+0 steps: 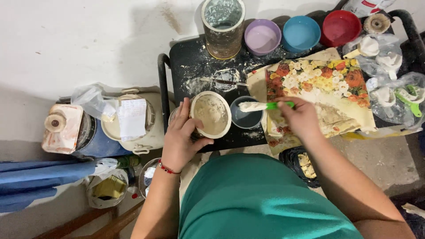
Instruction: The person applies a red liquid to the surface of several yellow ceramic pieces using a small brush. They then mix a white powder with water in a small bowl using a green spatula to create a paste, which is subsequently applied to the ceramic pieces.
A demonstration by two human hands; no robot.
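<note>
Left hand [180,137] is clamped around a round, paste-coated jar [211,114]. Right hand [301,116] pinches a green-handled spatula [264,106], its blade loaded with white paste.

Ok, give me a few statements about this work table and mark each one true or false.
1. The left hand grips a round container of pale paste. True.
2. The right hand holds a red-handled brush. False: it holds a green-handled spatula loaded with white paste.
3. The three bowls at the back are purple, blue and red. True.
4. The floral sheet lies to the left of the round container. False: it lies to the right.
5. The spatula's tip is over a small dark bowl. True.
</note>
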